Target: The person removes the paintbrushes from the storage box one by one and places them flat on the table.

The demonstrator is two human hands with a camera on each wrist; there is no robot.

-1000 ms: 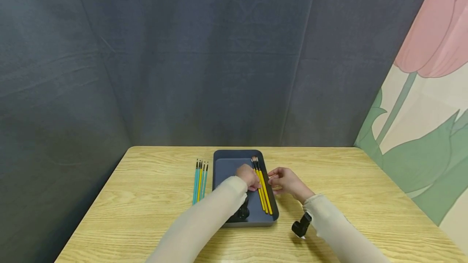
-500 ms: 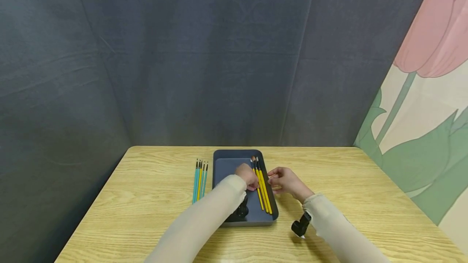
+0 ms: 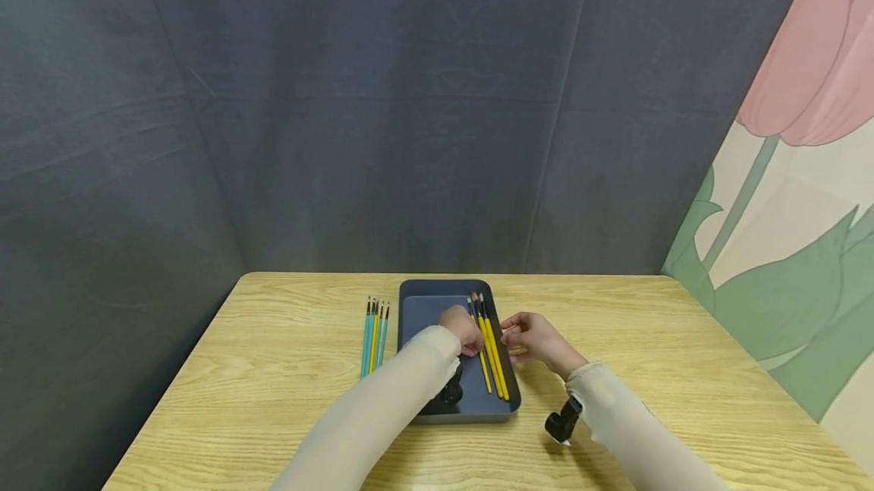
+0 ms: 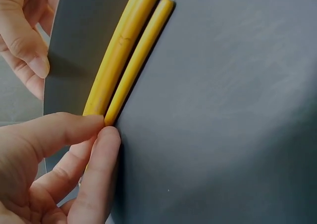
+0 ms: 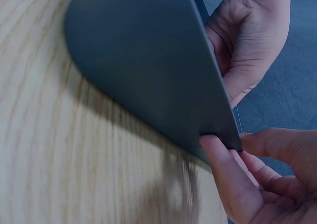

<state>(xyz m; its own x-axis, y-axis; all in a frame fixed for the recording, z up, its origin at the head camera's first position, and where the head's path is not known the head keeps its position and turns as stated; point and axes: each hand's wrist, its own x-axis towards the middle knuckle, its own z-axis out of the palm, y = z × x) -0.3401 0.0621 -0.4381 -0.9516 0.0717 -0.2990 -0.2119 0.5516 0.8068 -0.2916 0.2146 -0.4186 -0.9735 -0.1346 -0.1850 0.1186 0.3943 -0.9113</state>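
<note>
Inside a dark grey tray point(image 3: 428, 310), by its right wall: two thicker yellow paintbrushes point(image 3: 496, 358), a slim yellow paintbrush point(image 3: 486, 374) just left of them, bristles at the far end. Left hand point(image 3: 464, 330) pinches the slim one, thumb against fingertip. Right hand point(image 3: 536, 338) holds the tray's right edge by thumb and fingertips. Left on the wooden table point(image 3: 273, 354): teal paintbrushes point(image 3: 366, 339), one yellow among them.

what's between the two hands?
Head view: going from the left hand to the right hand, yellow brushes, then the tray wall, which the right hand pinches.
</note>
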